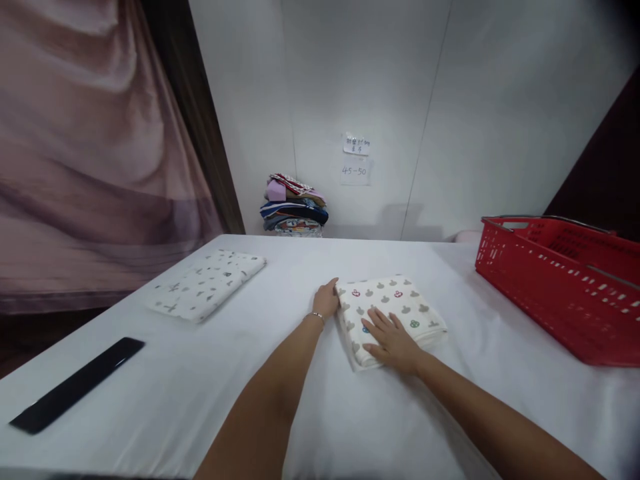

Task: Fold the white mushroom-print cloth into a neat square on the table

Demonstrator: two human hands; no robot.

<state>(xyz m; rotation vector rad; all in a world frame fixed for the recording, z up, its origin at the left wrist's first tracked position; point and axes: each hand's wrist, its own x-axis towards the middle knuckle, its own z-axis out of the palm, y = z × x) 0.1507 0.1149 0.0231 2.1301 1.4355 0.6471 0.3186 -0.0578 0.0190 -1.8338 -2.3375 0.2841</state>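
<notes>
A folded white cloth (387, 300) with grey, red, blue and green printed shapes lies on the white-covered table. My right hand (393, 342) rests flat on top of it near the front edge, fingers spread. At the cloth's far left corner, my left hand (327, 299) has its fingers closed on the edge; some of the fingers are hidden. A second folded white cloth (207, 285) with small grey prints lies apart to the left, with neither hand touching it.
To the right stands a red plastic basket (555, 293). A flat black strip (80, 383) lies at the front left. Several folded fabrics form a stack (295, 207) at the table's back edge, by a wall with paper signs (356, 170). A pink curtain (95, 153) hangs left.
</notes>
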